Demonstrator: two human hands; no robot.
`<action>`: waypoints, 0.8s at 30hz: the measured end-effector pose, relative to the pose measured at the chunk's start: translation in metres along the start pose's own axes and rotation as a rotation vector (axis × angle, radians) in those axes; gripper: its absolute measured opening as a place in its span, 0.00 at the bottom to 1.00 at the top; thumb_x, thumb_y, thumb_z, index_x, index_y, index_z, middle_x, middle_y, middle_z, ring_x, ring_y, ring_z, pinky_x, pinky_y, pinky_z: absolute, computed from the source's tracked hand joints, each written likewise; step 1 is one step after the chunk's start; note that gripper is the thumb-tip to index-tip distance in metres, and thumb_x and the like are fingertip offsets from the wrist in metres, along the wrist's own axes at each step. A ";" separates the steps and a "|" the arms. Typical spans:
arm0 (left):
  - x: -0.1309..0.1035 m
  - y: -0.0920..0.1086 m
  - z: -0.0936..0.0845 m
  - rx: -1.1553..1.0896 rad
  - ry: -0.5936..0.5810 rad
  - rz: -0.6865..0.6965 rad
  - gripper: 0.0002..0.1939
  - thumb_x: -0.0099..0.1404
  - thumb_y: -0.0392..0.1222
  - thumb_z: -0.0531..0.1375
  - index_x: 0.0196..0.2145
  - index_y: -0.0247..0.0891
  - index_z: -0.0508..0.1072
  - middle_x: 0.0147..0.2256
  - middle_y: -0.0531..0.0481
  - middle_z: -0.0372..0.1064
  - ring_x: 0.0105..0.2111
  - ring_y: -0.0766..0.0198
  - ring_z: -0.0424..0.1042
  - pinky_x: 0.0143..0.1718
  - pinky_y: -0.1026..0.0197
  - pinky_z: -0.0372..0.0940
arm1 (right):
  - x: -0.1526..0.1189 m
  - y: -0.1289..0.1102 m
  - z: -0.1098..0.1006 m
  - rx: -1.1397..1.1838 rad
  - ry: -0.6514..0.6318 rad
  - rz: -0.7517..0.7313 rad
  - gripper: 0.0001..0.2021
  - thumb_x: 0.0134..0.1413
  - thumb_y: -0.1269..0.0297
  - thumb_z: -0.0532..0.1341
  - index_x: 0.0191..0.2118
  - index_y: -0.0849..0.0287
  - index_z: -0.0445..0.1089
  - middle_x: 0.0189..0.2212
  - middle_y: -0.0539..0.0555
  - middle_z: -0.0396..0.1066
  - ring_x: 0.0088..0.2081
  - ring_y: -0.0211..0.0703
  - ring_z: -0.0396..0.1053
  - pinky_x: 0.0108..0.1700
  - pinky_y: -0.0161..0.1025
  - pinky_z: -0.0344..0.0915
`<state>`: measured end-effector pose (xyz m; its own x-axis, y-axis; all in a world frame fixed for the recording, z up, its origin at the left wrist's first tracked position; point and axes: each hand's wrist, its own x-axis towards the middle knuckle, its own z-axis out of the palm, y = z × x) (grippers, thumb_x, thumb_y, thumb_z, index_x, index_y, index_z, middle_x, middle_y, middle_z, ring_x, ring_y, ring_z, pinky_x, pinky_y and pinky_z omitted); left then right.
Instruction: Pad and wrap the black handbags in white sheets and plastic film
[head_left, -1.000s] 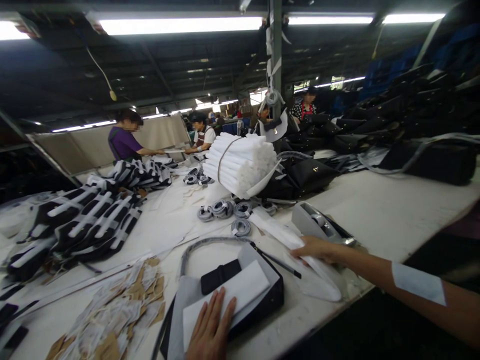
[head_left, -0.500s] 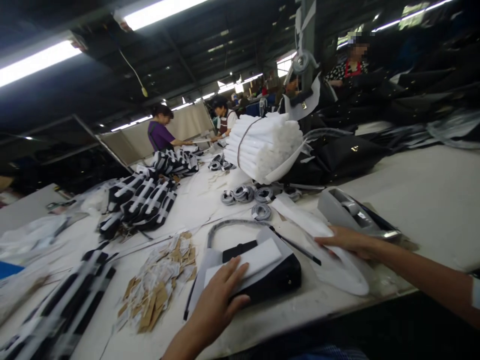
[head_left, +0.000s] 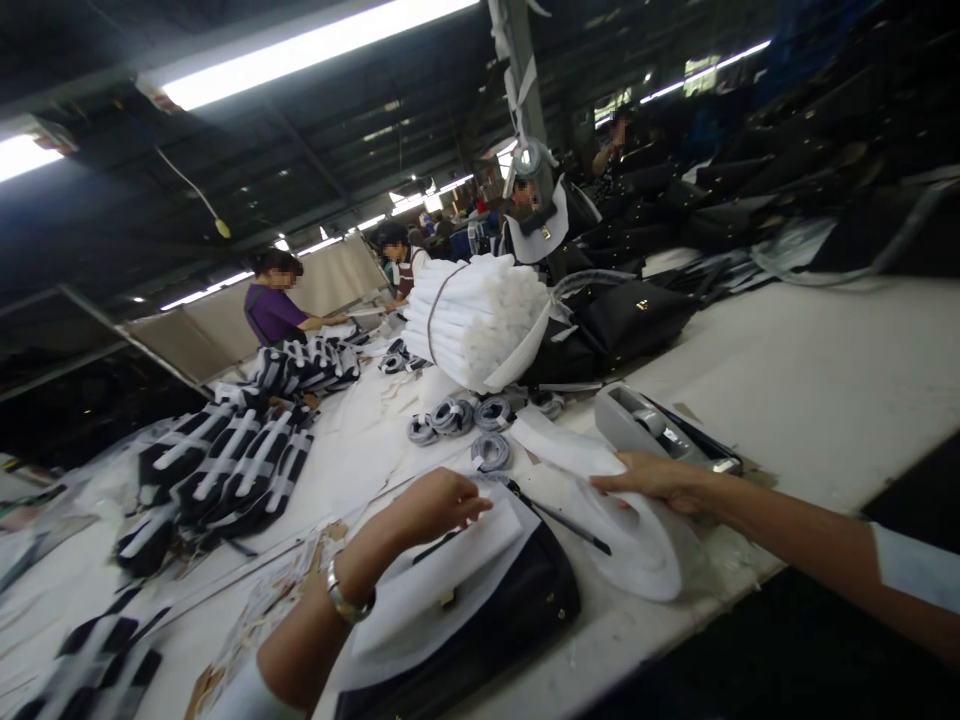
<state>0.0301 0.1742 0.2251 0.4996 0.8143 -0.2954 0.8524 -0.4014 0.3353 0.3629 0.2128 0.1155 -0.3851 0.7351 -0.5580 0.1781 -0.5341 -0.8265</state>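
Note:
A black handbag (head_left: 495,620) lies at the table's near edge, with thin white sheeting (head_left: 427,580) over its flap and a small gold clasp showing through. My left hand (head_left: 435,510), a metal watch or bracelet at its wrist, is above the bag's upper side. Its fingers are curled at the sheeting's top edge; what they hold, if anything, is hidden. To the right of the bag, my right hand (head_left: 656,482) grips a curled strip of white foam sheet (head_left: 652,560) that rests on the table. A dark strap end (head_left: 577,530) lies between bag and foam.
A grey tape dispenser (head_left: 652,425) stands beyond my right hand. Coiled grey straps (head_left: 491,452) and a tied bundle of white rolls (head_left: 472,320) lie ahead. Wrapped black pieces (head_left: 232,460) and tan tags (head_left: 262,590) are left. Two people work across the table; black bags (head_left: 630,310) are piled right.
My left hand has risen from lying flat on the bag, its fingers now curled. The bag and its white sheeting have shifted nearer. My right hand keeps the foam; the view has swung right.

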 end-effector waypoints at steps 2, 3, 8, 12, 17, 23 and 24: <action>0.040 0.009 0.005 0.068 0.103 0.079 0.13 0.70 0.46 0.59 0.44 0.37 0.78 0.40 0.45 0.80 0.40 0.56 0.78 0.43 0.58 0.69 | 0.000 -0.003 0.001 0.024 -0.003 -0.001 0.23 0.41 0.54 0.77 0.38 0.57 0.69 0.32 0.52 0.72 0.28 0.37 0.69 0.27 0.30 0.68; 0.060 0.014 0.010 0.092 0.143 0.140 0.18 0.68 0.43 0.62 0.54 0.38 0.73 0.51 0.42 0.76 0.49 0.53 0.75 0.51 0.54 0.67 | 0.001 -0.004 0.001 0.031 -0.009 -0.002 0.24 0.40 0.54 0.78 0.39 0.57 0.69 0.32 0.52 0.72 0.27 0.37 0.68 0.26 0.30 0.68; 0.150 0.026 0.045 0.175 0.165 0.473 0.57 0.51 0.37 0.75 0.70 0.47 0.48 0.71 0.38 0.43 0.70 0.44 0.45 0.67 0.41 0.49 | 0.004 -0.010 0.002 0.062 -0.017 -0.019 0.27 0.36 0.51 0.79 0.38 0.60 0.70 0.30 0.52 0.73 0.25 0.37 0.67 0.24 0.31 0.67; 0.188 0.016 0.065 0.186 0.191 0.591 0.44 0.60 0.38 0.69 0.68 0.43 0.52 0.67 0.39 0.57 0.67 0.49 0.55 0.68 0.42 0.49 | -0.001 -0.017 0.002 0.116 -0.005 -0.024 0.30 0.32 0.51 0.80 0.38 0.60 0.70 0.30 0.51 0.73 0.26 0.35 0.67 0.26 0.29 0.67; 0.197 0.001 0.069 0.184 0.259 0.585 0.20 0.71 0.35 0.55 0.59 0.40 0.64 0.53 0.43 0.74 0.52 0.58 0.74 0.55 0.55 0.68 | -0.023 -0.009 -0.001 0.253 -0.101 -0.035 0.32 0.38 0.45 0.77 0.43 0.62 0.68 0.35 0.54 0.75 0.30 0.37 0.71 0.34 0.33 0.72; 0.202 -0.016 0.057 0.225 0.322 0.561 0.23 0.69 0.29 0.54 0.60 0.40 0.63 0.57 0.40 0.70 0.55 0.55 0.72 0.55 0.53 0.69 | -0.057 0.034 -0.010 0.346 -0.247 -0.082 0.26 0.46 0.53 0.76 0.42 0.66 0.70 0.36 0.59 0.77 0.36 0.42 0.76 0.43 0.38 0.73; 0.204 -0.019 0.055 0.227 0.335 0.553 0.24 0.69 0.29 0.53 0.61 0.39 0.63 0.57 0.39 0.70 0.56 0.55 0.71 0.56 0.53 0.69 | -0.064 0.041 -0.011 0.344 -0.236 -0.069 0.26 0.46 0.53 0.76 0.43 0.66 0.70 0.36 0.59 0.77 0.36 0.43 0.76 0.43 0.39 0.74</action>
<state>0.1241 0.3248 0.1088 0.8273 0.5352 0.1705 0.5149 -0.8439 0.1505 0.4047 0.1489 0.1165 -0.5891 0.6796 -0.4372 -0.1528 -0.6250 -0.7656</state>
